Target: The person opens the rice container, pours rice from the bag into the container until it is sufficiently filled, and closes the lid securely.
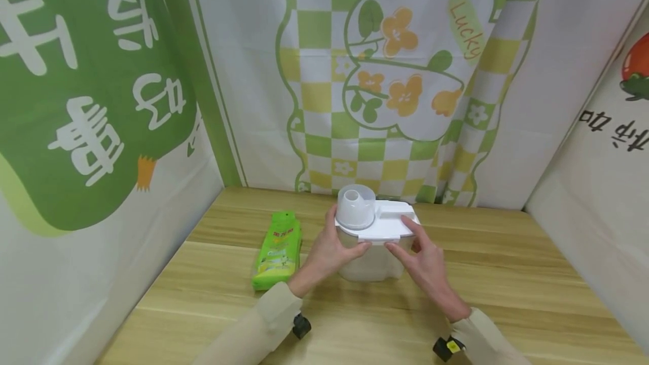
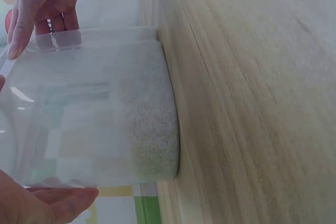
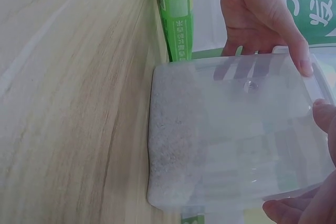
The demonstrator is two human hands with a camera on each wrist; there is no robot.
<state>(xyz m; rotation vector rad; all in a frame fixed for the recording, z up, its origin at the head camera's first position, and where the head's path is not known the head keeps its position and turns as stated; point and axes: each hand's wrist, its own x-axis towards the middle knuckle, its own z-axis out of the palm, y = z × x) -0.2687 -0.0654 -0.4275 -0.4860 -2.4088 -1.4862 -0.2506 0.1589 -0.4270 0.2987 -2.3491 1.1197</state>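
A clear plastic storage container (image 1: 372, 266) stands upright on the wooden table, with a layer of whitish grains (image 2: 155, 119) at its bottom. Its white lid (image 1: 390, 228) is on, and a clear cup (image 1: 356, 207) sits over the lid's left part. My left hand (image 1: 324, 249) grips the container's left side, its thumb at the front clip of the lid. On the right, my right hand (image 1: 426, 261) holds the lid's edge, thumb at the front clip and index finger on top by the recessed handle. Some fingers are hidden behind the container.
A green package (image 1: 278, 252) lies on the table left of the container. Behind the table (image 1: 507, 280) hangs a checked, flowered curtain (image 1: 314, 89). Printed cloth walls (image 1: 152, 213) close in the left and right sides.
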